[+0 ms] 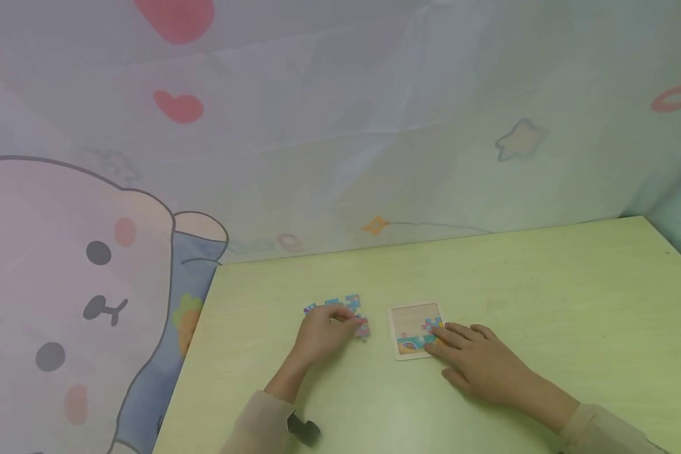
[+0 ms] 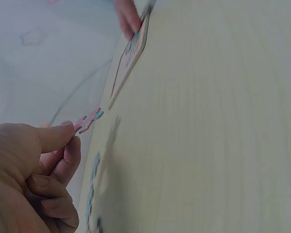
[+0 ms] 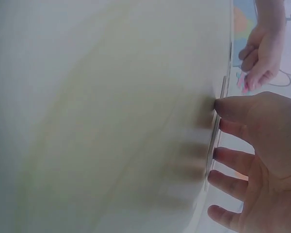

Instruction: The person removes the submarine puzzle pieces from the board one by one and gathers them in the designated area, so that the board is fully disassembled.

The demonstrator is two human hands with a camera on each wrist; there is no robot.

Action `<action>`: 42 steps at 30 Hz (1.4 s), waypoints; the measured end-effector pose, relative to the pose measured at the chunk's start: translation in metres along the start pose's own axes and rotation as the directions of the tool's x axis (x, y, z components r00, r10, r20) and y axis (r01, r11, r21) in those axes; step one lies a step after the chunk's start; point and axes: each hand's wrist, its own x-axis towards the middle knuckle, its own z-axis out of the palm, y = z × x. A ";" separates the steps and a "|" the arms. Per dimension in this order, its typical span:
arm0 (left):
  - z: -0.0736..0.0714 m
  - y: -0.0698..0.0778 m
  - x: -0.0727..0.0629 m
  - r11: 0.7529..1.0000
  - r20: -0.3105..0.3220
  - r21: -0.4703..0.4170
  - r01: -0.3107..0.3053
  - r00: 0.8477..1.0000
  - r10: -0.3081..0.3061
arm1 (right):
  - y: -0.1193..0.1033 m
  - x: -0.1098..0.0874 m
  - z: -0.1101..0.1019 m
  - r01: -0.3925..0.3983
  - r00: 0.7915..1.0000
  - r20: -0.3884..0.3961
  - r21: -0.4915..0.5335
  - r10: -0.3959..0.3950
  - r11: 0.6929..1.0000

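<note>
Between thumb and forefinger my left hand (image 1: 326, 334) pinches a pink and blue jigsaw piece (image 2: 88, 120), held above the table in the left wrist view. Several loose blue jigsaw pieces (image 1: 352, 301) lie just beyond that hand, partly hidden by it. To the right is a square wooden puzzle tray (image 1: 393, 334), with pieces fitted along its lower edge and right side and bare wood at its upper left. My right hand (image 1: 482, 362) rests on the tray's right side, fingers spread and fingertips on the pieces, covering part of them.
The pale yellow-green table (image 1: 573, 302) runs back to a printed cloth (image 1: 329, 157) with hearts, stars and a cartoon bear. A dark strap end (image 1: 304, 432) sticks out by the left sleeve (image 1: 258, 422).
</note>
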 end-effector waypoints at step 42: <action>-0.002 0.012 -0.007 0.981 0.064 0.151 -0.123 0.991 0.114 | -0.001 -0.001 -0.001 -0.001 1.000 -0.003 0.002 0.001 1.000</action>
